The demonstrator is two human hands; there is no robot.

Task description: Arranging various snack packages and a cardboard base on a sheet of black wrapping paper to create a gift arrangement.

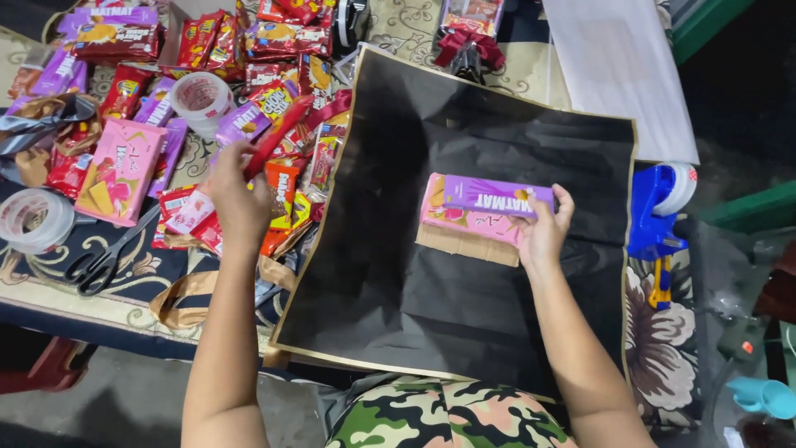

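My right hand (543, 232) grips a long purple snack packet (496, 197) and holds it on top of a pink box (464, 221). The pink box lies on a piece of brown cardboard (464, 245) in the middle of a black sheet with a gold edge (414, 290). My left hand (236, 195) reaches into a heap of snack packets at the left and pinches a slim red packet (278, 133). A small pink packet (189, 211) lies just under that hand.
Red, purple and orange snack packets (249, 50) cover the patterned mat at the left, with a pink box (120, 170), two tape rolls (35, 220) (201, 98), black scissors (104, 257) and gold ribbon (178, 299). A blue tape dispenser (659, 211) sits right of the sheet.
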